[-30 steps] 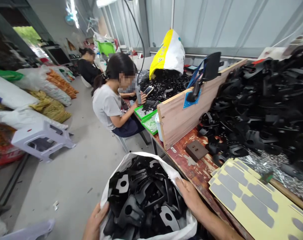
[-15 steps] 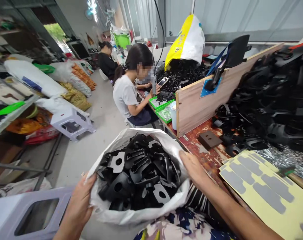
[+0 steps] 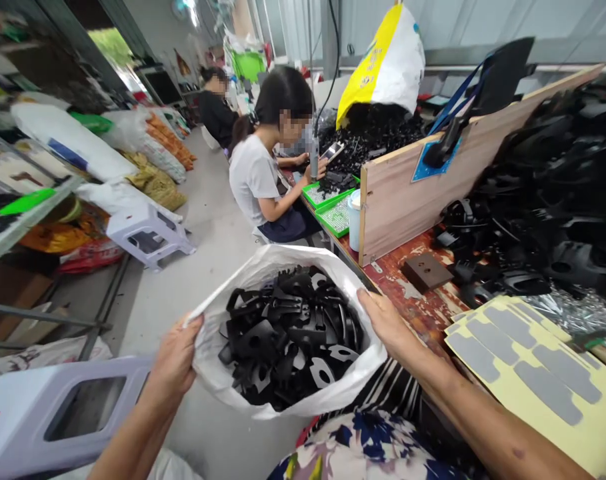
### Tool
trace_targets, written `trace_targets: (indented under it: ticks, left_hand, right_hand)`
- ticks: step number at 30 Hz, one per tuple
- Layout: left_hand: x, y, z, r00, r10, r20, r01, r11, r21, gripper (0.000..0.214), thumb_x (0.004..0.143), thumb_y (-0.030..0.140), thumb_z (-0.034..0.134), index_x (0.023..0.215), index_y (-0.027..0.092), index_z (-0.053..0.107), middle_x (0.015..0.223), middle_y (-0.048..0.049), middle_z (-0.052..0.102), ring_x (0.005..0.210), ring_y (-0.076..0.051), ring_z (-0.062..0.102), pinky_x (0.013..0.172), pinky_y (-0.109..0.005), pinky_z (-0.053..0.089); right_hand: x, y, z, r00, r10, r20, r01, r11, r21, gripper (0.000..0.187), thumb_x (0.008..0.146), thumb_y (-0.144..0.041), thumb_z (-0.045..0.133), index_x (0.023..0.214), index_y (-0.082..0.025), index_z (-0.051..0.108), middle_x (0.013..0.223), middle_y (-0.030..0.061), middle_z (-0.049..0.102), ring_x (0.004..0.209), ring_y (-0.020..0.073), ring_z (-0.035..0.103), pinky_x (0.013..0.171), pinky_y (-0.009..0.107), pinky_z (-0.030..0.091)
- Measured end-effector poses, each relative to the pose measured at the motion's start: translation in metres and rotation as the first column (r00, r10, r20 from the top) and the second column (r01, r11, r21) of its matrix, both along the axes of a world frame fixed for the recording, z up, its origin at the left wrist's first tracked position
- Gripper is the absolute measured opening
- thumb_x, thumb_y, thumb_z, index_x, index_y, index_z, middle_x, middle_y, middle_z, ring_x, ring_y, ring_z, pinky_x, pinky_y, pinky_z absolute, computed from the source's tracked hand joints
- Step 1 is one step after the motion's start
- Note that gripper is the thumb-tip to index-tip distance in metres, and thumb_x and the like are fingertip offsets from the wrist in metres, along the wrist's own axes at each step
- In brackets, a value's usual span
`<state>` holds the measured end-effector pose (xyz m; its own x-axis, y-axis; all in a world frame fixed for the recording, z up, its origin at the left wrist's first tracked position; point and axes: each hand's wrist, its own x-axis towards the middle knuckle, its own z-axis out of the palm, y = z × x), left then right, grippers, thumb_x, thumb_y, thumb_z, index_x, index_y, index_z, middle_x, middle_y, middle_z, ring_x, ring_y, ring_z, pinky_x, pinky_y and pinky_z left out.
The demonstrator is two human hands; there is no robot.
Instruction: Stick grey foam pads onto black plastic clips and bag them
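Note:
Before me is a white woven sack (image 3: 263, 407) with its mouth spread wide. Black plastic parts (image 3: 283, 327) fill it, several with round holes and a few with grey faces. My left hand (image 3: 177, 357) grips the rim on the left side, fingers closed over the edge. On the opposite side, my right hand (image 3: 383, 317) pinches the rim near the table edge. The sack's underside and what supports it are hidden from view.
To the right, a worn red table (image 3: 397, 283) bears a brown block (image 3: 426, 272), yellow sticker sheets (image 3: 527, 373) and a heap of black parts (image 3: 557, 220) behind a wooden board (image 3: 433, 180). A co-worker (image 3: 263, 167) sits ahead. Plastic stools (image 3: 17, 407) stand left.
The sack's rim is pulled wider to the left and the parts inside have settled lower and shifted. Both hands keep their hold. The view has tilted slightly.

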<state>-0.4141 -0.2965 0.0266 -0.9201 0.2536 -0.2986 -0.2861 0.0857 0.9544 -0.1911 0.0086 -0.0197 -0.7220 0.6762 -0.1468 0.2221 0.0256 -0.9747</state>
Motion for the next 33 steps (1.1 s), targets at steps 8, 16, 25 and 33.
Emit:
trace_targets:
  ticks: [8, 16, 25, 33]
  left_hand:
    - [-0.012, -0.022, -0.024, 0.894, -0.407, -0.184, 0.169, 0.689, -0.704, 0.034, 0.075, 0.056, 0.069, 0.086, 0.024, 0.066, 0.07, -0.0057, 0.068, 0.079, -0.032, 0.07, 0.072, -0.035, 0.054]
    - [0.039, 0.085, 0.012, 0.074, -0.877, -0.475, 0.254, 0.477, -0.842, 0.049, 0.1, 0.031, 0.06, 0.147, 0.021, 0.055, 0.136, -0.0157, 0.066, 0.124, -0.03, 0.061, 0.109, -0.045, 0.046]
    - [0.026, 0.065, -0.032, -0.036, -0.958, -0.283, 0.069, 0.28, -0.957, 0.031, 0.094, 0.03, 0.066, 0.121, 0.019, 0.075, 0.139, -0.0188, 0.058, 0.126, -0.038, 0.05, 0.103, -0.052, 0.047]
    - [0.039, 0.022, -0.035, 0.197, -0.968, -0.155, -0.077, 0.142, -0.987, 0.026, 0.096, 0.036, 0.061, 0.105, 0.024, 0.082, 0.114, -0.0157, 0.063, 0.107, -0.035, 0.054, 0.092, -0.049, 0.051]
  right_hand:
    - [0.002, 0.026, -0.013, 0.99, 0.064, 0.122, -0.085, 0.981, 0.174, 0.064, 0.084, -0.082, 0.048, 0.062, -0.022, 0.049, 0.063, 0.0016, 0.054, 0.065, 0.0192, 0.05, 0.064, 0.032, 0.045]
    - [0.008, 0.024, -0.015, 0.98, 0.113, 0.166, -0.153, 0.954, 0.258, 0.048, 0.093, -0.063, 0.041, 0.07, -0.023, 0.05, 0.07, 0.0018, 0.058, 0.071, 0.0199, 0.054, 0.07, 0.031, 0.043]
    - [0.041, 0.0, -0.005, 0.928, 0.199, 0.314, -0.293, 0.912, 0.288, 0.041, 0.102, -0.052, 0.035, 0.077, -0.024, 0.049, 0.067, -0.0009, 0.055, 0.063, 0.017, 0.048, 0.063, 0.029, 0.036]
    - [0.028, 0.015, -0.011, 0.927, 0.174, 0.333, -0.281, 0.91, 0.306, 0.036, 0.101, -0.046, 0.035, 0.073, -0.024, 0.039, 0.066, -0.0021, 0.048, 0.065, 0.0164, 0.047, 0.063, 0.027, 0.035]
